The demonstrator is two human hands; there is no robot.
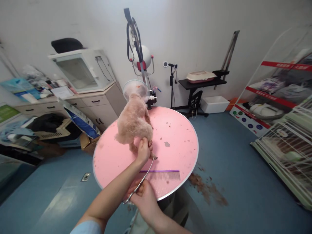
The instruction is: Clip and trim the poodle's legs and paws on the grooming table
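Note:
A small cream-coloured dog stands on a round pink grooming table, facing away and wearing a clear cone collar. My left hand is closed around one of its hind legs, just above the paw. In my right hand are curved grooming scissors, their blade tips close to that paw. Whether the tips touch the fur I cannot tell. Between my hands and the table's near edge lies a metal comb with a purple spine.
Hair clippings dot the tabletop, and more hair lies on the blue floor. A grooming arm with black straps rises behind the dog. Drawer cabinets stand at left; a wire cage stands at right.

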